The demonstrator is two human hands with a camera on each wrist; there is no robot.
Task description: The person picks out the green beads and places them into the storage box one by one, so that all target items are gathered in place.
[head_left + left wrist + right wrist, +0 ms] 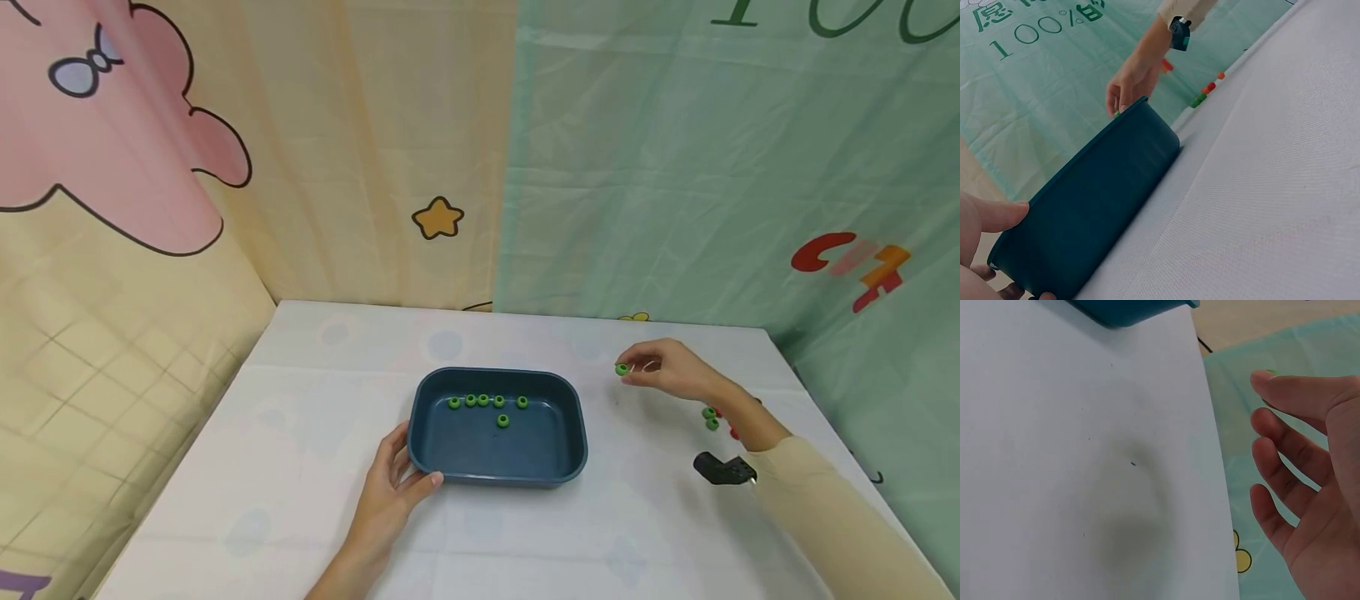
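Observation:
A dark blue rectangular tray (487, 481) stands on the white-covered table, with several green beads (503, 421) lying inside, most of them in a row toward its far side. My left hand (386, 500) grips the tray's near left corner, thumb at the front rim and fingers around the side. To the right of the tray, my right hand (671, 369) is raised above the table and pinches one green bead (622, 369) between its fingertips. In the right wrist view the thumb mostly hides that bead, and the other fingers are loosely bent.
Beyond the right forearm lie a few more green beads (710, 418) and red beads (1211, 86), partly covered by the arm in the head view. A black device (723, 469) is worn at the right wrist. Printed curtains (375, 150) hang behind the table (300, 433).

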